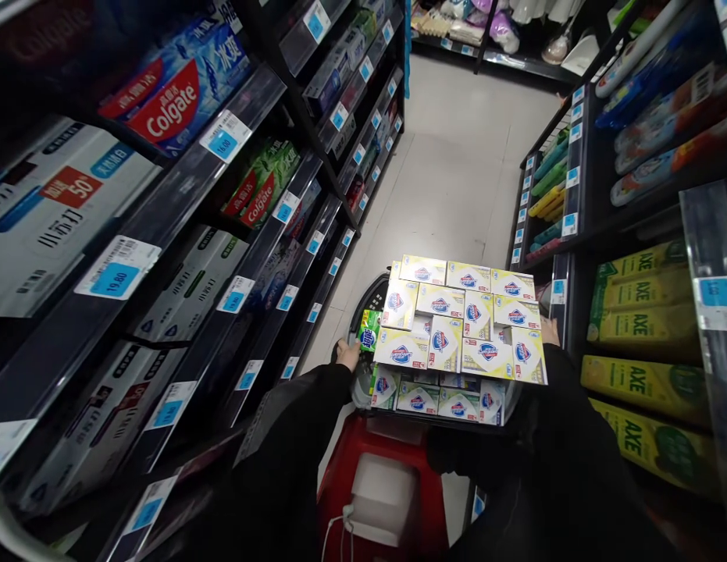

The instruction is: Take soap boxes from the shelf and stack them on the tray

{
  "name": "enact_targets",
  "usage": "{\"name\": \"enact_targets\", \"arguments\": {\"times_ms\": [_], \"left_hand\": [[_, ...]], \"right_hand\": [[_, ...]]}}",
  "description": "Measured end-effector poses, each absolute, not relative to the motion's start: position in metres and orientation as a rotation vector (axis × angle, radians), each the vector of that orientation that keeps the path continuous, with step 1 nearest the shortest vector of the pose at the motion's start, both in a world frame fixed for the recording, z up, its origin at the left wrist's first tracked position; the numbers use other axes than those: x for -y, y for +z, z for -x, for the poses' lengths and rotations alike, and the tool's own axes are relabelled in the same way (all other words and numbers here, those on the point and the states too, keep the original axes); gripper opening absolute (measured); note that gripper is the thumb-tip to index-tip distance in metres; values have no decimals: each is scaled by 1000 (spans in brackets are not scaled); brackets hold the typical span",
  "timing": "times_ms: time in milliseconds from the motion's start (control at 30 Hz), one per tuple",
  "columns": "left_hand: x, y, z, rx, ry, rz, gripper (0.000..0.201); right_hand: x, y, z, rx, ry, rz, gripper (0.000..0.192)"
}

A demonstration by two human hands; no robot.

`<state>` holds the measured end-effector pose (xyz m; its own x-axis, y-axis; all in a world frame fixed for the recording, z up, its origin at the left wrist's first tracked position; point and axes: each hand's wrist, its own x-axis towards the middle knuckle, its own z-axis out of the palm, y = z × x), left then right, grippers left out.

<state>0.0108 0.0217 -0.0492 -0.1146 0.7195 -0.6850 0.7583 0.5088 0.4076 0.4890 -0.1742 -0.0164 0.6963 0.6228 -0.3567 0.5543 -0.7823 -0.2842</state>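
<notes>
A dark shopping basket (372, 295) is piled with boxed soap bars. Yellow-and-white Safeguard soap boxes (439, 303) form the upper layer, and green-and-white soap boxes (418, 399) show below at the near side. My left hand (347, 355) is closed at the basket's left rim, beside a green packet (369, 330). On the opposite side, my right hand (550, 332) rests against the right edge of the yellow soap boxes. Its fingers are mostly hidden, and its exact grip does not show.
Shelves with Colgate toothpaste boxes (172, 109) line the left. Yellow AXE bottles (638, 390) fill the right shelves. A grey tiled aisle floor (450, 156) runs ahead to another shelf. Below the basket is a red object (336, 460) with a pale block and white cord.
</notes>
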Motion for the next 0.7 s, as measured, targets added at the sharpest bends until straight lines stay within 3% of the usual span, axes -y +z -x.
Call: {"name": "enact_targets", "arguments": {"times_ms": [133,267,367,700], "left_hand": [[-51,-19,-26,-1820,185,-1239,65],[-105,34,-77,-1405,515,-1215,60],[-132,69,-126,-1171,476,-1311,63],[-114,80,-162,-1082,253,-1744,78]], "right_hand": [[167,8,-498,544,631,2311,49],[134,34,-503,452,703,1949,60],[105,46,-498,472,805,1769,67],[88,49,-483,883,728,2102,64]]}}
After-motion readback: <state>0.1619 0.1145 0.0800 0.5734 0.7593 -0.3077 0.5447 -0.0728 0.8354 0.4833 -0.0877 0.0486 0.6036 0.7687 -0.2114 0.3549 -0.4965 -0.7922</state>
